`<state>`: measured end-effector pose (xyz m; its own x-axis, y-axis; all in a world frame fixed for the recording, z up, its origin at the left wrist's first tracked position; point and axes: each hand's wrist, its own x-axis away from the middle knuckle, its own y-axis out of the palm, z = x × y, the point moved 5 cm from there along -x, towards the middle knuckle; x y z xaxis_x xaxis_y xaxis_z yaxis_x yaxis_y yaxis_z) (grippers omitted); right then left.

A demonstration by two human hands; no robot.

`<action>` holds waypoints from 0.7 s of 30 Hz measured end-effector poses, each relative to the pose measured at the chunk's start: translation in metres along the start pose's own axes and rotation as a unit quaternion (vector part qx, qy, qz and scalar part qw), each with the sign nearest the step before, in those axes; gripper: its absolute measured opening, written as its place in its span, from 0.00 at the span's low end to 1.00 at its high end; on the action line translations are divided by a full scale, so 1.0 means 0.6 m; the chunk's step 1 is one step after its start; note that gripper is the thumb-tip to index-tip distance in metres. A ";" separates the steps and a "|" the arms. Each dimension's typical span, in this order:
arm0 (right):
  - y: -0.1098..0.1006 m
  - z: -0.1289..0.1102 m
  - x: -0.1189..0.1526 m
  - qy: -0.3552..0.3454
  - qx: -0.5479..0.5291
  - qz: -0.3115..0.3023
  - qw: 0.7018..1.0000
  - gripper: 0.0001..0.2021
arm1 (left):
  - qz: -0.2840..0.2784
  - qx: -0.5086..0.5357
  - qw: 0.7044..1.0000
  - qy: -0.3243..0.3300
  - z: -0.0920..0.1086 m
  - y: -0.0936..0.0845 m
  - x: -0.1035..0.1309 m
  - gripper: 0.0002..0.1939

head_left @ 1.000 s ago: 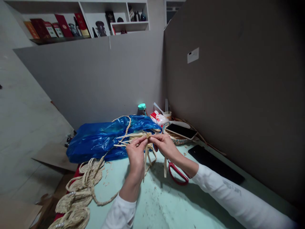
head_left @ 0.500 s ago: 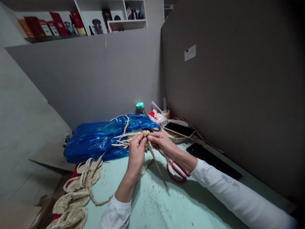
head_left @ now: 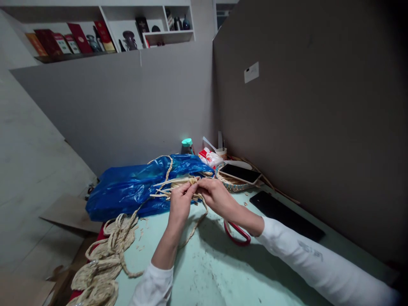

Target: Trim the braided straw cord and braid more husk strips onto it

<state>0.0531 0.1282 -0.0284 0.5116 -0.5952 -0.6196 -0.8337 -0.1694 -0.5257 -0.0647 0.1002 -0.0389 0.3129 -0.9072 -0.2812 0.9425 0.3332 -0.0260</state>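
Observation:
My left hand (head_left: pixel 181 200) pinches a small tan knot of straw braid (head_left: pixel 193 181) between thumb and fingertips. Right against it, my right hand (head_left: pixel 214 193) is closed on the same braid, its fingertips mostly hidden behind the knuckles. A cord of the braid (head_left: pixel 201 219) hangs below both hands and curves down to the table. Loose straw strips (head_left: pixel 163 191) stick out of a blue plastic bag (head_left: pixel 127 187) just behind my left hand. Under my right forearm lie scissors with red handles (head_left: pixel 240 240), their blades hidden.
Coiled braid loops (head_left: pixel 105 259) run along the table's left edge. At the back right, a phone (head_left: pixel 240 173) rests on a round woven basket (head_left: pixel 234 186), and a long black flat object (head_left: pixel 287 214) lies nearby. A jar with a green lid (head_left: pixel 187 143) stands by the partition.
My right hand has rolled over and closed in against the left. The straw ends that pointed down between my hands no longer show there. The view has tipped slightly upward.

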 end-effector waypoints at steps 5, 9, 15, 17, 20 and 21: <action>0.009 -0.007 0.006 -0.050 0.143 -0.015 0.988 0.11 | 0.047 -0.005 0.999 0.013 -0.014 0.003 0.006 0.13; 0.016 -0.010 0.010 -0.044 0.259 -0.048 0.964 0.10 | 0.083 -0.036 0.995 0.031 -0.015 -0.007 0.010 0.17; 0.012 -0.031 0.017 -0.063 0.371 -0.046 0.925 0.11 | 0.113 -0.069 0.990 0.042 -0.014 -0.022 0.009 0.15; 0.019 -0.039 0.023 -0.090 0.376 -0.042 0.921 0.13 | 0.116 -0.055 0.991 0.033 -0.018 -0.023 0.009 0.14; 0.037 -0.049 0.035 -0.131 0.374 -0.038 0.917 0.15 | 0.105 -0.011 0.994 0.002 -0.029 -0.020 0.007 0.13; 0.044 -0.051 0.039 -0.143 0.371 -0.042 0.916 0.15 | 0.099 0.006 0.995 -0.010 -0.032 -0.018 0.007 0.12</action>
<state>0.0368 0.0858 -0.0386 0.6892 -0.3565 -0.6308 -0.4718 0.4398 -0.7642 -0.0761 0.0978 -0.0584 0.4951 -0.8287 -0.2609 0.8633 0.5030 0.0404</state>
